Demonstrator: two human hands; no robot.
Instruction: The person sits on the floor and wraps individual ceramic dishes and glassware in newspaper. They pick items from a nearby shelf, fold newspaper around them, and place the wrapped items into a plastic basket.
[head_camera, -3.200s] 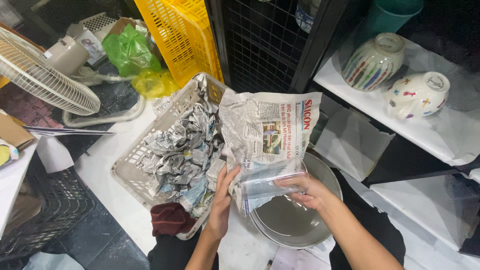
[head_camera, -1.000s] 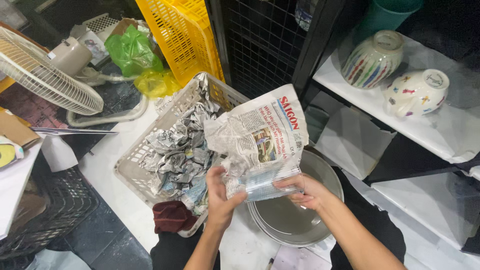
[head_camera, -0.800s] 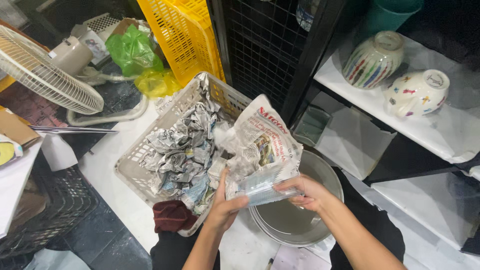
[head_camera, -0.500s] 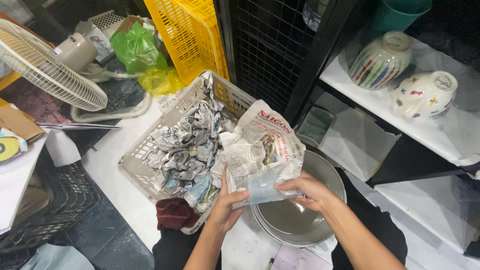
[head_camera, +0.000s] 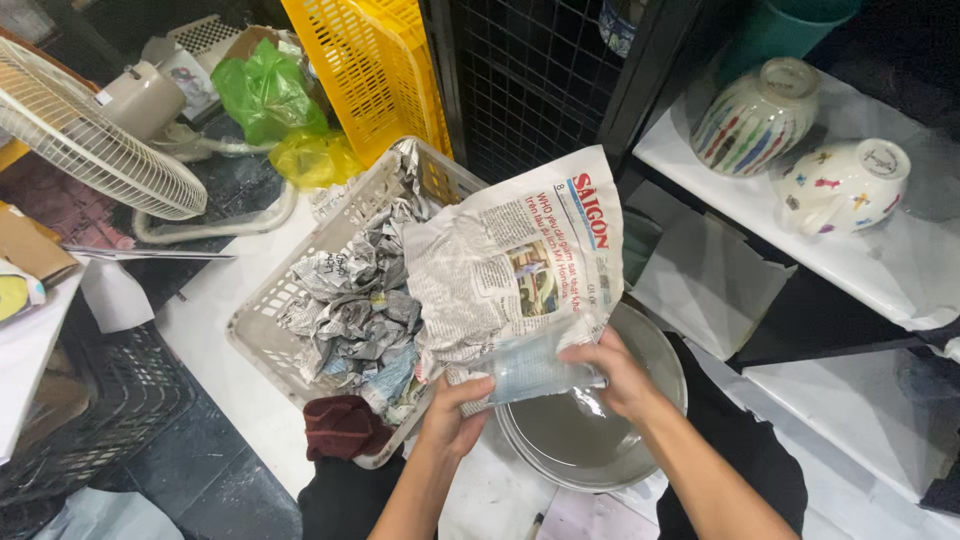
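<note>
**Both hands grip a crumpled newspaper sheet above a grey dish**

Nearest the camera, the left hand (head_camera: 452, 418) pinches the lower left corner of a crumpled sheet of printed newspaper (head_camera: 510, 275), thumb on top. The right hand (head_camera: 610, 370) is closed on the sheet's lower right edge, where a clear, glassy piece (head_camera: 545, 368) seems to be folded into the paper; what it is cannot be told. The sheet rises up and away from both hands, its long axis running from the fingers toward the far side, tilted a little to the right. Both hands are equally close to it, one at each lower corner.

Directly under the right hand lies a round grey metal dish (head_camera: 600, 440) on the white floor (head_camera: 220, 350). Just left of the sheet, touching it, stands a pale plastic basket (head_camera: 265, 335) filled with balled-up newspaper (head_camera: 350, 300); a dark red cloth (head_camera: 345, 425) rests at its near corner.

Farther off, a yellow plastic crate (head_camera: 375, 65) leans beside a black wire rack (head_camera: 530, 80). At the right, a white shelf (head_camera: 900, 270) carries a striped ceramic jar (head_camera: 755, 120) and a white spotted teapot (head_camera: 845, 185). A white fan (head_camera: 95, 125) and green plastic bag (head_camera: 265, 95) sit at the far left.
</note>
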